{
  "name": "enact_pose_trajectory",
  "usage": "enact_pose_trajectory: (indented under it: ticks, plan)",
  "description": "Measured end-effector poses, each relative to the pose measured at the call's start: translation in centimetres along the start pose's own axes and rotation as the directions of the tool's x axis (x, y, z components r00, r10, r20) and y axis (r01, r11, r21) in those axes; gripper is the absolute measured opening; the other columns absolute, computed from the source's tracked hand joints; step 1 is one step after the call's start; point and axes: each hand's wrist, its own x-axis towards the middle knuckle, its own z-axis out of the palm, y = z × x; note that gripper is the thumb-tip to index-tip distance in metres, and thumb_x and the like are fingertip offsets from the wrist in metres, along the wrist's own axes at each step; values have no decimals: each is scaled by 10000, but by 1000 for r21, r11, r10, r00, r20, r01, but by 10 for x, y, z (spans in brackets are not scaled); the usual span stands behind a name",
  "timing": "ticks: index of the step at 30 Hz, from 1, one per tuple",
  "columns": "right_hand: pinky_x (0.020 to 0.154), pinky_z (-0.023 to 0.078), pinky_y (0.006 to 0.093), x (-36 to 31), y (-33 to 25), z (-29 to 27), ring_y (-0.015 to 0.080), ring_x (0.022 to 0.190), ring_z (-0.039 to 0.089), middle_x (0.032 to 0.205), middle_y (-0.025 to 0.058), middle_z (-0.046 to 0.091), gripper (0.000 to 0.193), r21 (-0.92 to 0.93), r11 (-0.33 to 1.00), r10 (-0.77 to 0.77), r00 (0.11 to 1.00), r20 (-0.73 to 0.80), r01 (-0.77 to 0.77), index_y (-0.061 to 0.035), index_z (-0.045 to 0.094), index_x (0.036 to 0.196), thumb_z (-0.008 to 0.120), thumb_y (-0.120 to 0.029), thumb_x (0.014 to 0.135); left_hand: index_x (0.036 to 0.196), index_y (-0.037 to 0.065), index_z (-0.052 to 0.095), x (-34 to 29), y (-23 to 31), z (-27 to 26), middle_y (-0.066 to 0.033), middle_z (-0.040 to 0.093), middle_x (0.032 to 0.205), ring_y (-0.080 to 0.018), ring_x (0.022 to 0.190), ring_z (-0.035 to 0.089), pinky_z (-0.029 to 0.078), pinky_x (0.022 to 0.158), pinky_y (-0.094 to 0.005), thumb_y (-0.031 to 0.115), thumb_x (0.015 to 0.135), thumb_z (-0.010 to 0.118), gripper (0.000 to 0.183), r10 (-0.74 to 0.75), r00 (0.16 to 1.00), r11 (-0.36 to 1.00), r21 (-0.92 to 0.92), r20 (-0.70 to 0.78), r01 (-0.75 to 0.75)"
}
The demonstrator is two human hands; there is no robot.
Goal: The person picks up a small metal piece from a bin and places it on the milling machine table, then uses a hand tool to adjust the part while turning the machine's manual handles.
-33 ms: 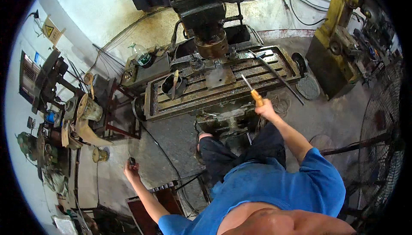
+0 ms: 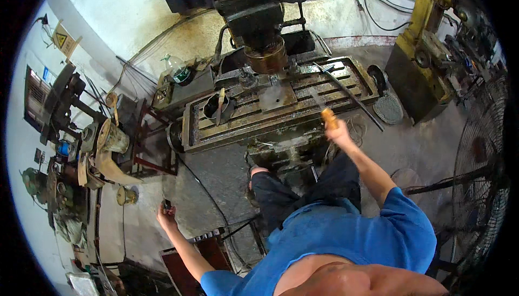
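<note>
My right hand (image 2: pixel 338 133) is closed around the yellow-orange handle of a hand tool (image 2: pixel 327 116), raised in front of the near edge of the milling machine's table (image 2: pixel 232 133). Its thin metal shaft points up and left toward the slotted table and is smeared by motion, so the exact kind of tool cannot be told. Far out to the left, my left hand (image 2: pixel 166 217) is closed on a small dark knob-like piece (image 2: pixel 167 204). A flat metal block (image 2: pixel 277 97) lies on the table beneath the machine's round spindle head (image 2: pixel 266 58).
On the table stand a cut-open dark container (image 2: pixel 215 108) with a brush-like stick and a long T-handled bar (image 2: pixel 354 101) overhanging the front edge. A plastic bottle (image 2: pixel 178 70) is behind left. A large fan (image 2: pixel 481 172) stands at right; a cable (image 2: pixel 208 196) crosses the floor.
My right hand has tipped the yellow-handled tool slightly, its handle shifting a little up and right while the shaft turns into a blur. The left hand stays nearly still.
</note>
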Motion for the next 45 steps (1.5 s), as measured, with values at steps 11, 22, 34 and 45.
enact_pose_trajectory:
  ticks: [11,22,34,45]
  plan:
    - [710,496,373,4,-194,21,301,762,626,784,183,633,268,-941,286,-14,982,187,183,-32,656,754,534,-232,625,832,14,533,-17,-20,64,-78,557,696,-202,577,512,463,607,-339,218,800,550,208,-36,998,999,-22,52,38]
    - [703,502,394,25,-223,24,332,770,627,847,199,631,353,-901,397,-56,984,169,177,-12,644,848,529,-261,625,856,59,515,-32,-16,43,-99,563,800,-219,669,521,467,689,-370,272,780,559,230,-21,995,988,-153,101,37]
    - [677,503,394,-57,-254,39,348,730,616,741,216,615,327,-809,348,-7,864,503,473,3,630,702,560,-281,556,902,57,487,-77,-90,255,-75,550,825,-245,759,540,465,761,-427,228,776,553,223,-245,826,954,-24,507,298]
    - [683,481,410,-73,-253,-20,374,727,594,728,238,594,302,-825,517,68,950,305,228,11,619,719,557,-242,567,768,31,519,-117,-147,462,-23,549,722,-138,592,548,453,496,-247,150,777,551,123,-117,635,927,313,763,-205]
